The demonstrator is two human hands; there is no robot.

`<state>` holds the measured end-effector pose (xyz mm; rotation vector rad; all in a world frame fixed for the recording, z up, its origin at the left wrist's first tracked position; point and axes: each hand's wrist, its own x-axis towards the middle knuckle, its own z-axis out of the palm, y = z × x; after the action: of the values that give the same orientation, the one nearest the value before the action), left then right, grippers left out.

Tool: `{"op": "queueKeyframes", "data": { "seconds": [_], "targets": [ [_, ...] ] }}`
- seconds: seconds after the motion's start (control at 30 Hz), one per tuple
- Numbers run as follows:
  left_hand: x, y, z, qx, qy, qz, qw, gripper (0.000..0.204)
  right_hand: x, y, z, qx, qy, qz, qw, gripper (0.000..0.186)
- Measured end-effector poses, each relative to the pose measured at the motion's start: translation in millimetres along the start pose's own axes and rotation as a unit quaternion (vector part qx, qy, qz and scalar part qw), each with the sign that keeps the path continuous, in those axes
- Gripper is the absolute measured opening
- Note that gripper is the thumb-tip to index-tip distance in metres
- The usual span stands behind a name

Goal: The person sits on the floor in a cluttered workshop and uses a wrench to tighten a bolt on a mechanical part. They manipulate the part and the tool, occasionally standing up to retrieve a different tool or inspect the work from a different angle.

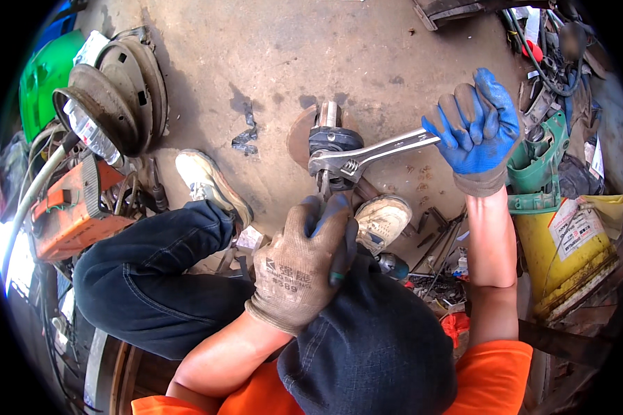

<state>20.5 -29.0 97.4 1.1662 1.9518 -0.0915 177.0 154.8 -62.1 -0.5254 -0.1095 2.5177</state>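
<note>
My right hand [472, 128], in a blue-coated glove, is closed round the handle end of a silver adjustable wrench [394, 145]. The wrench head sits against a black, ring-like part [336, 140] of a metal assembly, whose bright cylindrical end [330, 114] points away from me. A brown round disc [300, 135] lies beside it. My left hand [301, 259], in a worn brown glove, grips a dark tool or handle just below the wrench head; the hand hides most of it, so its kind is unclear. The assembly is between my shoes.
At left are stacked wheel rims [121, 93], a green helmet-like shell [48, 86] and an orange machine [83, 207]. At right, a green plastic crate [538, 162] sits on a yellow bucket [567, 252]. Loose rods and scraps [439, 242] lie beside my right shoe [383, 220].
</note>
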Motion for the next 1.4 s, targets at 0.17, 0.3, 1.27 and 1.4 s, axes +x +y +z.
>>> {"op": "queueKeyframes", "data": {
  "seconds": [0.17,0.3,1.27,1.4],
  "targets": [
    [0,2,-1,-0.003,-0.004,-0.011,1.0,0.059,1,2,0,-0.002,-0.012,-0.007,1.0,0.055],
    [0,2,-1,-0.006,-0.003,-0.01,1.0,0.058,-1,2,-3,0.002,0.012,0.0,1.0,0.055],
    [-3,-2,28,-0.222,0.178,-0.027,0.958,0.034,98,21,65,-0.126,0.002,0.144,0.982,0.037],
    [-5,3,43,-0.421,0.161,-0.129,0.883,0.032,156,56,85,-0.138,-0.037,0.269,0.952,0.033]
  ]
}}
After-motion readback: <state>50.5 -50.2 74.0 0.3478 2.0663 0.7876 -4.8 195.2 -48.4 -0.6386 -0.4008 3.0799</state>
